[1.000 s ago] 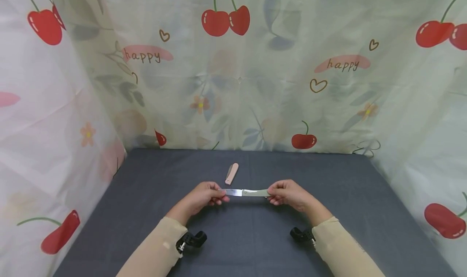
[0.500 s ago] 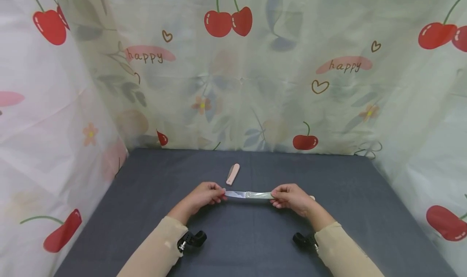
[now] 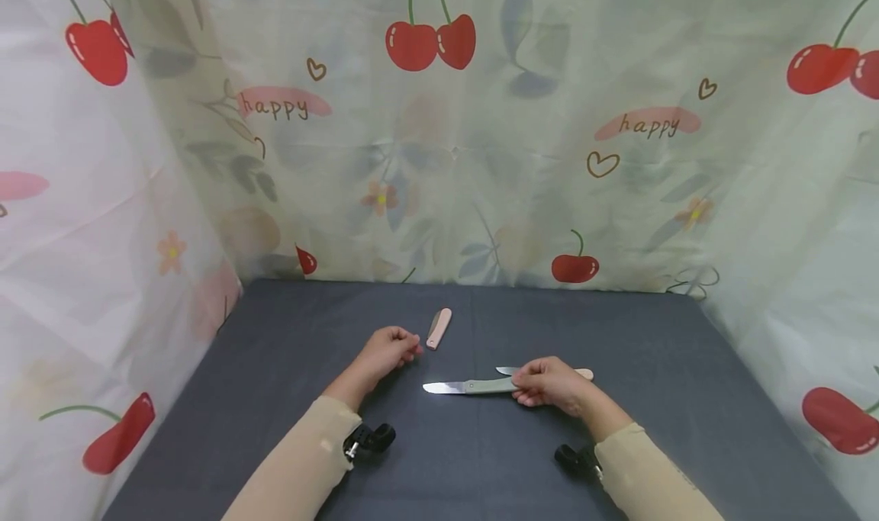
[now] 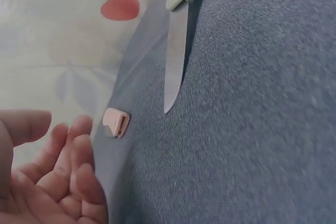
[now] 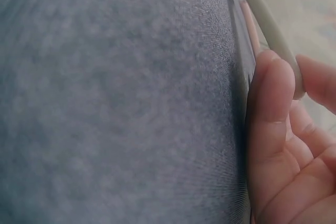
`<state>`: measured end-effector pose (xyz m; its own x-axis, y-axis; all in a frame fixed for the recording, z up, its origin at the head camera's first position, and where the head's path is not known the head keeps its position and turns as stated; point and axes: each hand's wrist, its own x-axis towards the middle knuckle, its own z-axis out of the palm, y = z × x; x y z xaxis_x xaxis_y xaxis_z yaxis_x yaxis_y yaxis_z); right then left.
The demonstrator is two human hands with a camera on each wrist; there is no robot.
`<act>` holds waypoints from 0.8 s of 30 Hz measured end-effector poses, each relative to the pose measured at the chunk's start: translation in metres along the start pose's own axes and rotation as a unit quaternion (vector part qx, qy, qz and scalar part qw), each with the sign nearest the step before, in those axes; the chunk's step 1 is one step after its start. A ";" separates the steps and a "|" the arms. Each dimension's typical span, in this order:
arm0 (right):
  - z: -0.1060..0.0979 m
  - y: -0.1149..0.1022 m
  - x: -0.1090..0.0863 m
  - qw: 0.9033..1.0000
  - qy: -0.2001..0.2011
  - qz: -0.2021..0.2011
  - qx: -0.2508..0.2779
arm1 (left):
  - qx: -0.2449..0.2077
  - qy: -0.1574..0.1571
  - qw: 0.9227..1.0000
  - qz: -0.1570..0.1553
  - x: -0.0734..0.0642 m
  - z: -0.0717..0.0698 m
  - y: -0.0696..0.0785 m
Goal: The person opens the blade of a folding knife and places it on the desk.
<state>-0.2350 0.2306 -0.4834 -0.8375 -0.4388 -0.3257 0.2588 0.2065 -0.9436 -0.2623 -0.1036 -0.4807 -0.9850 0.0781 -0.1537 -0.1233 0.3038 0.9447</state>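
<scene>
A folding knife (image 3: 489, 386) with a pale green handle and its blade out points left, low at the table. My right hand (image 3: 552, 386) pinches the end of that handle between thumb and fingers, as the right wrist view also shows. My left hand (image 3: 390, 349) is in the air to the left of the blade tip, fingers loosely bent and holding nothing. Near its fingertips lies a folded pink pocket knife (image 3: 439, 329). A second pink-handled knife (image 3: 584, 374) with its blade out lies behind my right hand, which hides its middle.
A dark grey cloth (image 3: 439, 460) covers the table. Curtains (image 3: 453, 201) printed with cherries and leaves close off the back and both sides. A black strap mount (image 3: 371, 438) sits at each wrist.
My left hand has let go of the green knife's blade and moved slightly up and back. The right hand has lowered the knife toward the table, and more of the second pink-handled knife shows.
</scene>
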 end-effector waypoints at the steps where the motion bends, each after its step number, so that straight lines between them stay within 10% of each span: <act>1: 0.000 0.000 0.000 1.000 0.003 0.005 -0.006 | 0.001 0.009 1.000 0.001 0.001 0.001 0.001; 12: 0.011 -0.011 -0.005 0.983 0.087 0.039 -0.154 | 0.076 0.084 0.993 0.031 0.028 0.023 0.015; 19: 0.017 -0.016 -0.005 0.957 0.153 0.038 -0.244 | 0.143 0.089 0.986 0.000 0.043 0.036 0.016; 24: 0.018 -0.018 -0.005 0.957 0.147 0.037 -0.248 | 0.170 0.094 0.981 -0.021 0.045 0.040 0.014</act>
<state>-0.2271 0.2131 -0.4661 -0.9436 -0.1569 -0.2916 0.1239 0.6495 -0.7502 -0.3031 -0.0582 -0.4863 -0.9886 -0.1088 -0.1037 -0.1486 0.6051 0.7821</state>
